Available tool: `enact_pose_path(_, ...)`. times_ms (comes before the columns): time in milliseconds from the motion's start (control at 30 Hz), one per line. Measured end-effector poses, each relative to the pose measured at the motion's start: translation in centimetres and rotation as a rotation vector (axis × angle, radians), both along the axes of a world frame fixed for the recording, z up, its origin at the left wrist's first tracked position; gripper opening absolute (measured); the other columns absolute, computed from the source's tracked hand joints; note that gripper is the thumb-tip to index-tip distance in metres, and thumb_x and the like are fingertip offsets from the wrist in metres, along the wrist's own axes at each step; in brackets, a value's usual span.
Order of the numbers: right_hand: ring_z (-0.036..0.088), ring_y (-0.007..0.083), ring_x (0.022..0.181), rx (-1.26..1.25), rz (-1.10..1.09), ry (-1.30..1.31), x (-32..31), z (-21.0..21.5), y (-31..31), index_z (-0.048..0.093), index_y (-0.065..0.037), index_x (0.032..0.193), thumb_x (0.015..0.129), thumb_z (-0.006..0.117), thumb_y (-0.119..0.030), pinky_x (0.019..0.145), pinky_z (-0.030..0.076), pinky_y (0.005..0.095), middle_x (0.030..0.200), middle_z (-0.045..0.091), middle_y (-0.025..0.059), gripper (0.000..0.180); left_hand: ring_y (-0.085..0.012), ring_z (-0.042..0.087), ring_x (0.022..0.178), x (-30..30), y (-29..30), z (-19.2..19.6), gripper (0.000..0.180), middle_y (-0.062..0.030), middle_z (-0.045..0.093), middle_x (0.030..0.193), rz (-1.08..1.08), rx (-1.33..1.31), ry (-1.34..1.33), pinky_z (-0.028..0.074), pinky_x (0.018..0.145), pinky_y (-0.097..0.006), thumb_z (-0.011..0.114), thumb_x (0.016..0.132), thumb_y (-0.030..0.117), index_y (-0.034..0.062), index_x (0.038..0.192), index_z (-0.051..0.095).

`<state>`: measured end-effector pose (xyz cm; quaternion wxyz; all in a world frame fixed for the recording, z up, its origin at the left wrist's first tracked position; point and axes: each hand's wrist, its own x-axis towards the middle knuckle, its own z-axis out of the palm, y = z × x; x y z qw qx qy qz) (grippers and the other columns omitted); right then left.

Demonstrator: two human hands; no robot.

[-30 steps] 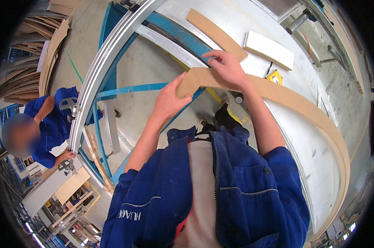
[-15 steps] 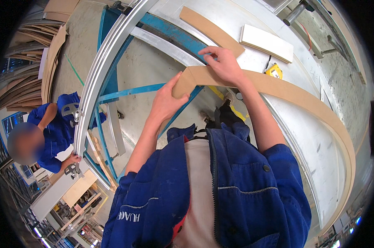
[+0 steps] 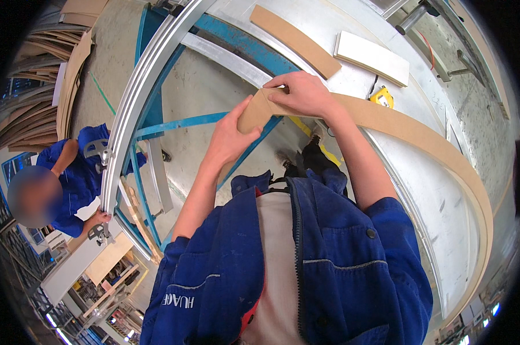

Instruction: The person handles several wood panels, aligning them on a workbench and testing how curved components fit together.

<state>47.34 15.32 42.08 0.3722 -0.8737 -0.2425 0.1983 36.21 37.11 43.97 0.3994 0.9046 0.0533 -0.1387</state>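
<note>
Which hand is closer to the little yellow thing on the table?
Right. The right hand grips the curved brown strip just left of the yellow thing. The left hand holds the strip's end, farther away.

A pale metal table point(image 3: 444, 190) with a curved near edge carried three loose things. A flat brown board strip point(image 3: 294, 39) lay toward its far left corner, a white rectangular panel point(image 3: 372, 56) just right of it, and a small yellow tool point(image 3: 382, 96) rested nearer the curved edge.
</note>
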Motion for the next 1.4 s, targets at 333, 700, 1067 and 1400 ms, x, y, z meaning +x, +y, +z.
enact_pose_path(333, 0.072, 0.0302, 0.108, 0.042, 0.023, 0.019, 0.0, -0.3, -0.2, 0.077, -0.021, 0.125, 0.099, 0.055, -0.036, 0.094, 0.056, 0.0421, 0.117, 0.077, 0.0071, 0.036, -0.0187, 0.066, 0.116, -0.1, 1.8, -0.6, 0.075, -0.0123, 0.069, 0.129, 0.131, -0.199, 0.065, 0.052, 0.101, -0.036, 0.077, 0.088, 0.013, 0.0142, 0.158, 0.048)
enact_pose_path(700, 0.071, 0.0286, 0.109, 0.078, 0.052, 0.020, 0.3, -1.5, -0.4, 0.073, -0.021, 0.131, 0.100, 0.056, -0.030, 0.092, 0.055, 0.0397, 0.119, 0.076, 0.0063, 0.037, -0.0281, 0.064, 0.128, 0.0, 1.0, -0.4, 0.079, -0.0148, 0.061, 0.147, 0.008, -0.067, 0.001, 0.049, 0.109, -0.039, 0.077, 0.084, 0.015, 0.0153, 0.158, 0.048)
enact_pose_path(1067, 0.072, 0.0279, 0.105, 0.076, 0.057, 0.000, 0.3, -1.6, -0.3, 0.074, -0.021, 0.130, 0.099, 0.057, -0.033, 0.090, 0.056, 0.0394, 0.116, 0.077, 0.0069, 0.037, -0.0347, 0.063, 0.130, 0.5, 0.3, 0.0, 0.084, -0.0204, 0.064, 0.144, -0.027, -0.032, 0.010, 0.050, 0.109, -0.040, 0.077, 0.080, 0.022, 0.0160, 0.158, 0.048)
enact_pose_path(1400, 0.073, 0.0290, 0.106, -0.020, 0.032, 0.019, 0.2, -0.7, 0.6, 0.075, -0.023, 0.128, 0.094, 0.065, -0.043, 0.091, 0.056, 0.0413, 0.115, 0.078, 0.0068, 0.040, -0.0362, 0.064, 0.128, 1.1, 0.3, -0.2, 0.085, -0.0204, 0.064, 0.143, -0.061, -0.045, 0.001, 0.051, 0.107, -0.041, 0.081, 0.081, 0.025, 0.0159, 0.158, 0.048)
